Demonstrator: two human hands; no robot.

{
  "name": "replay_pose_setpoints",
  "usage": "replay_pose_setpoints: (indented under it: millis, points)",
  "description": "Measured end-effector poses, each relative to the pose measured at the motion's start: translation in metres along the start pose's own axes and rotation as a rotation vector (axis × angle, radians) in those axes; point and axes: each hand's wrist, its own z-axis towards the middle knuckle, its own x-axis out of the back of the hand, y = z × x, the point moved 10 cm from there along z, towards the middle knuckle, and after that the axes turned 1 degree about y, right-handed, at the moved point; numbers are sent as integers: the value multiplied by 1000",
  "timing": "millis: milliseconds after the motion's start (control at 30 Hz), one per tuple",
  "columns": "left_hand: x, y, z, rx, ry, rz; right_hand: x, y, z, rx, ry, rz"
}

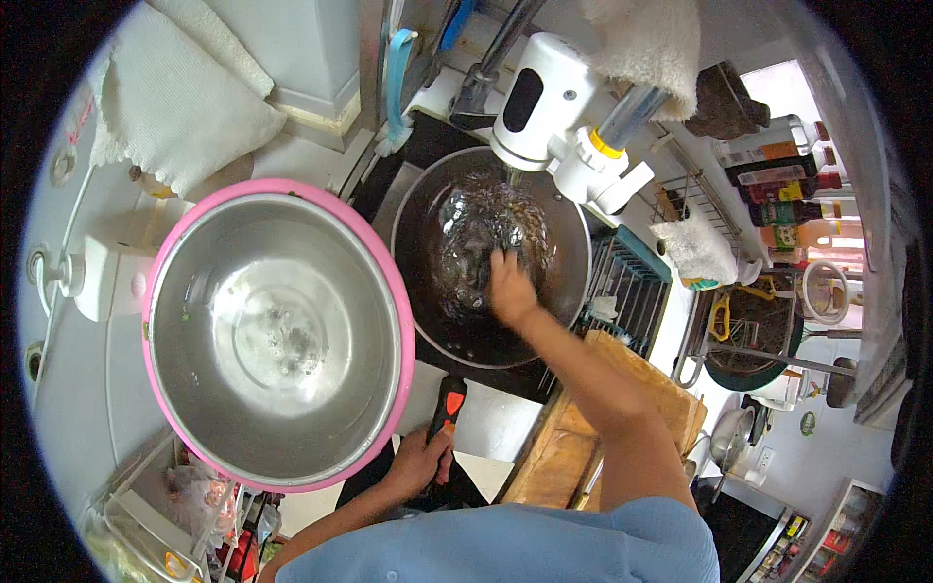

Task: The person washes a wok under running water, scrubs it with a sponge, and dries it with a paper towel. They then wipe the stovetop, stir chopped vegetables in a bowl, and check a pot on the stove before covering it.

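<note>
A dark wok [565,291] with swirling water in it sits in the sink under a white faucet-mounted water heater tap [547,95], and water runs from its spout. My left hand [423,463] is closed around the black and orange wok handle [448,404]. Inside the wok is my right hand [510,284], its fingers pointing down at the water. Something dark lies by the fingertips, but blur hides whether it is held. To the left of the wok stands a wide steel basin [284,328] resting in a pink basin [403,350].
Right of the wok are a dark dish rack [630,291] and a wooden cutting board [641,379]. Several bottles [791,213] line the window side. A blue-handled brush [397,87] hangs behind the sink. White towels [189,109] hang at the upper left.
</note>
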Motion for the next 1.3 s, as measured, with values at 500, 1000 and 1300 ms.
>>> replay_pose_setpoints:
  millis: [500, 1000, 1300]
  points:
    - [-1, 3, -5, 54, 20, 14, -18, -23, -11, -254, -224, 0]
    - [-16, -9, 3, 211, -151, -435, 60, -103, 1, 106, -213, 24]
    - [-28, -13, 5, 222, -257, -382, 231, -137, 41, 220, 91, 214]
